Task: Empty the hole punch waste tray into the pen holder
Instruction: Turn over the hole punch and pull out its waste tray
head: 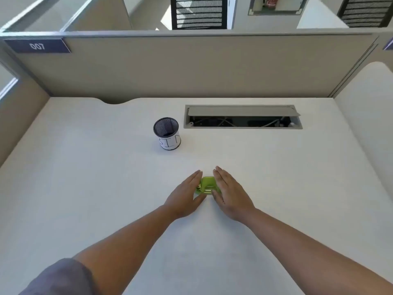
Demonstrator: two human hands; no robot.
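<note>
A small green hole punch [207,185] sits on the white desk, between my two hands. My left hand [187,195] lies flat against its left side, fingers straight and together, thumb curling under its near edge. My right hand [228,194] lies flat against its right side in the same way. Both hands touch or nearly touch the punch; neither is closed around it. The pen holder [167,133], a black mesh cup with a white paper label, stands upright farther back and to the left. Its inside looks empty.
A cable box [242,117] with its lid half open is set into the desk [85,177] at the back right. Beige partition walls [191,67] close off the desk at the back and on both sides.
</note>
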